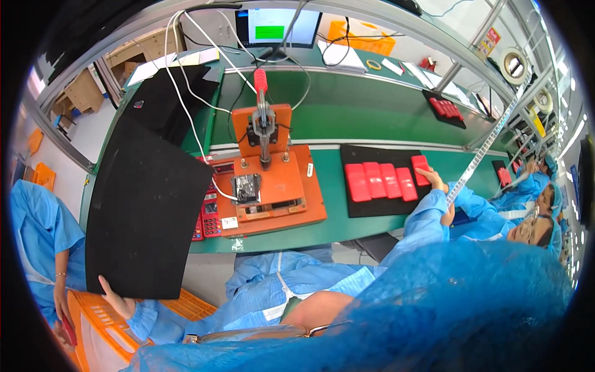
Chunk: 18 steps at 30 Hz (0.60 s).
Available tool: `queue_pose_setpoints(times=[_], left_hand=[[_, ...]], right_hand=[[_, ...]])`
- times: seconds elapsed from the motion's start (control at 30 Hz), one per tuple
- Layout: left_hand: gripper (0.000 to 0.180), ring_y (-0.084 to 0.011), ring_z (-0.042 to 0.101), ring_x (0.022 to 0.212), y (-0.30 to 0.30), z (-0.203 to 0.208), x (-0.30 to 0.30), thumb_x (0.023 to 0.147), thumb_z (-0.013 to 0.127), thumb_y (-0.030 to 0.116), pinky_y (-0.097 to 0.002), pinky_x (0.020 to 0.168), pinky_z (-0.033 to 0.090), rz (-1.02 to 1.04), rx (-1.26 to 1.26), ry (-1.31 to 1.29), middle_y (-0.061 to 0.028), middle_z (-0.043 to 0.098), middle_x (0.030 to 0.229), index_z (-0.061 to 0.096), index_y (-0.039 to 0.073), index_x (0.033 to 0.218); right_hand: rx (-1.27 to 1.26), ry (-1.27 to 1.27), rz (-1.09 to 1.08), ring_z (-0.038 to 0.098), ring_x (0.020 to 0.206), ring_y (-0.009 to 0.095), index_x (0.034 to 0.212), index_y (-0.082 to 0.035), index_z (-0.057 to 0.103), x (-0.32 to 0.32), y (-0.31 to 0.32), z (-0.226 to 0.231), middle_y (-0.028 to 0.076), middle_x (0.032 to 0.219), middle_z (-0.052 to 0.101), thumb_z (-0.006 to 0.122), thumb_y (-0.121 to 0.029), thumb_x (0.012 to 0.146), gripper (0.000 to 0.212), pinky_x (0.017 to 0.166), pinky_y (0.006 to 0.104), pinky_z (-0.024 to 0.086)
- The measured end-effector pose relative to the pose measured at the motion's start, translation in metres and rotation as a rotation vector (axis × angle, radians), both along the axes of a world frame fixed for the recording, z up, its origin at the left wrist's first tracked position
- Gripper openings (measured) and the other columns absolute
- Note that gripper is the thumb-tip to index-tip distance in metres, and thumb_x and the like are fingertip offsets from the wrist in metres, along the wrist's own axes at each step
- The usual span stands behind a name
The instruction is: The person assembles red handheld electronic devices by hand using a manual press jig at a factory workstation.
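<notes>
At the lower left, my left hand (116, 301) is on the near edge of a large black mat (145, 217), its thumb and fingers at the rim. The mat overhangs the bench's front and covers part of some red keypad devices (211, 218). To the right, my right hand (432, 178) has its fingers on a red rectangular case (419, 166), at the right end of a row. Several similar red cases (388, 180) overlap along a smaller black mat (384, 212). The fingers' undersides are hidden.
An orange press fixture (313, 204) with a red-handled toggle clamp (261, 84) stands mid-bench among white cables. Behind are a monitor (276, 28) and more red cases (446, 108). Another person's hand (62, 310) holds something red beside an orange crate (102, 328); co-workers sit at right.
</notes>
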<state>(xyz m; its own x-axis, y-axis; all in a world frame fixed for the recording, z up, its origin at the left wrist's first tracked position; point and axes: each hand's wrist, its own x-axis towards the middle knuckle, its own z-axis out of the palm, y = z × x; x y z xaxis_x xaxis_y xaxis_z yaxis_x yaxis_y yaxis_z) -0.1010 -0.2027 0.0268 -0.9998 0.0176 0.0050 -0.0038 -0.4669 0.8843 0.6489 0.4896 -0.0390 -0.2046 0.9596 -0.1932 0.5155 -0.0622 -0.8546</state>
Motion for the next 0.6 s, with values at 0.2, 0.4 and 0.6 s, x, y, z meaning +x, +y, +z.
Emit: queue_pose_setpoints(times=[0.2, 0.4, 0.6], left_hand=[[0.059, -0.0282, 0.042, 0.124, -0.084, -0.018, 0.029, 0.087, 0.06, 0.033, -0.0391, 0.108, 0.029, 0.182, 0.286, -0.144, -0.0123, 0.04, 0.139, 0.041, 0.002, 0.133], [0.065, -0.0284, 0.043, 0.123, -0.074, -0.046, 0.024, 0.085, 0.061, 0.033, -0.0413, 0.107, 0.031, -0.069, 0.23, 0.087, -0.0134, 0.043, 0.136, 0.036, 0.002, 0.136], [0.084, -0.0199, 0.056, 0.093, 0.078, -0.036, 0.069, 0.066, 0.076, 0.03, -0.033, 0.086, 0.044, -0.461, -0.029, 0.436, -0.0107, 0.056, 0.102, 0.034, -0.004, 0.13]], right_hand=[[0.297, -0.742, -0.335, 0.067, 0.083, 0.029, 0.114, 0.002, 0.057, -0.017, 0.033, 0.037, 0.019, 0.095, 0.066, 0.081, -0.03, 0.064, 0.064, 0.066, 0.0362, 0.054], [0.663, -0.103, 0.138, 0.061, 0.101, 0.024, 0.124, -0.002, 0.05, -0.194, -0.118, 0.162, 0.015, 0.107, 0.062, 0.073, -0.024, 0.074, 0.059, 0.082, 0.0324, 0.048], [0.364, 0.642, 0.977, 0.036, 0.129, 0.032, 0.141, 0.001, 0.021, -0.314, -0.279, 0.134, 0.02, 0.14, 0.034, 0.082, -0.052, 0.055, 0.119, 0.105, 0.0442, 0.029]])
